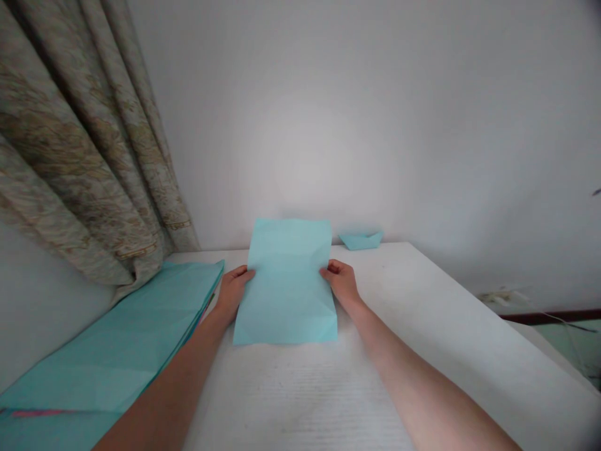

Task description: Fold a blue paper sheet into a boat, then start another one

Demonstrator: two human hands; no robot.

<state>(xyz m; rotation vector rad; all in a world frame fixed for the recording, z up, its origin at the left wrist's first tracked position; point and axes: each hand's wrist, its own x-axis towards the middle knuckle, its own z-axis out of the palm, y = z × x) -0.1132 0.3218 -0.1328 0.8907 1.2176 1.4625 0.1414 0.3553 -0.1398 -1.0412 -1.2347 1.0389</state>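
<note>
Left hand and right hand each have fingers closed on a side edge of the sheet, which stands mid-tabletop, its near edge touching, its top tilted toward 12 o'clock. Uneven pull could skew or crumple the already creased sheet. A stack lies at 9 o'clock; a paper boat at 1 o'clock could be knocked.
</note>
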